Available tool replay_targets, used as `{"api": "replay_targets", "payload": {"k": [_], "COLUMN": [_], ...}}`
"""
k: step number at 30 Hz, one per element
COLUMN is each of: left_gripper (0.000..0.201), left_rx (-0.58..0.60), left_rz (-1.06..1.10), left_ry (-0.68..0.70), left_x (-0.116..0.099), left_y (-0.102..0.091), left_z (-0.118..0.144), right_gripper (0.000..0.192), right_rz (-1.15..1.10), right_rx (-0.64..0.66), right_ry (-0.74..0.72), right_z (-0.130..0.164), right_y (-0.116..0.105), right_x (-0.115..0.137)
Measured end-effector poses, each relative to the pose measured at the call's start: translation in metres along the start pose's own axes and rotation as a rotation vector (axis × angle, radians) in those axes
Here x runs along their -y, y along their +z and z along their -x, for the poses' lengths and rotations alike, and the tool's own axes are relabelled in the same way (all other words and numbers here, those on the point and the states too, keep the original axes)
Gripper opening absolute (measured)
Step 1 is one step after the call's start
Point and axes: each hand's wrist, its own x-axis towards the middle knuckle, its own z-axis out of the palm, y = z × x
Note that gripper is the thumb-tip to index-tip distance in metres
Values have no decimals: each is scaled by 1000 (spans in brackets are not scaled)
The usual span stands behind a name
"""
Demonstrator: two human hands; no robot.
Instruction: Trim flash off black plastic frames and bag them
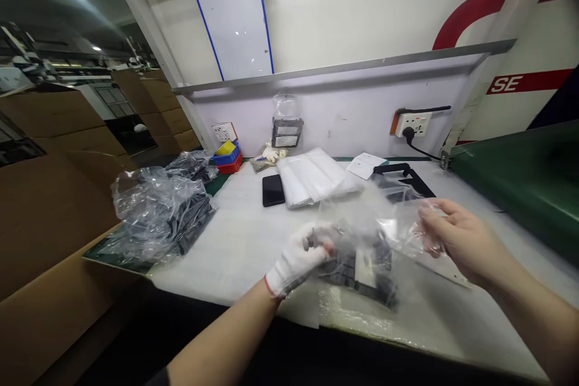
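Note:
A clear plastic bag with a dark plastic part inside it is in front of me, blurred by motion. A pale label-like patch shows on the part. My left hand, in a white glove with a red cuff and bare fingertips, is curled round the bag's left side beside the part. Bare and to the right, my right hand pinches the gathered plastic at the bag's other end. The part's lower side is hidden by the smeared film.
Bagged dark parts are heaped at the left, near a cardboard box. Behind the hands lie flat clear bags, a black phone and a black frame. Blue and red bins and a plugged-in socket are farther back.

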Motion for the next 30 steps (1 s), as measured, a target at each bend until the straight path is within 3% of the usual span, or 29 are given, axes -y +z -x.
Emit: {"api": "replay_targets", "payload": {"k": [2,4,7,9,11,13,16,17,19,21,22,24,26,30], "left_gripper": [36,37,46,32,20,18,14,20,63,100,106,105,99,70], "left_rx": [-81,-135,-156,-93,9,97,166,159,150,193,244,368,437,426], "left_rz": [-38,-105,-223,-275,-293,-293,-308,-324,-376,-453,-491,-542,-577,-638], "left_ry": [-47,-72,-1,103,215,308,377,400,503,673,750,818,774,735], "left_x": [13,24,37,44,51,57,59,56,45,30,23,16,19,41], "left_y": [19,26,23,20,15,6,-11,-16,-20,-14,-8,5,16,29], "left_z": [-26,-47,-61,-60,-55,-50,-42,-40,-35,-34,-34,-39,-47,-55], "right_gripper": [41,37,25,27,34,41,25,22,23,25,25,25,25,57], "right_rz": [-15,33,285,538,757,916,1034,1049,1068,1113,1145,1209,1229,1009], "right_rx": [-78,-132,38,218,307,325,273,252,242,284,312,364,441,531], "right_ry": [29,-26,-354,-568,-656,-701,-739,-747,-765,-794,-823,-902,-978,-974], "right_z": [-20,-32,-30,-16,0,12,14,12,6,0,-2,-2,5,17], "right_y": [3,1,-6,-10,-12,-12,-11,-10,-7,-4,-3,-5,-11,-10], "right_x": [-12,-27,-55,-74,-91,-104,-115,-116,-116,-113,-111,-105,-101,-114]}}
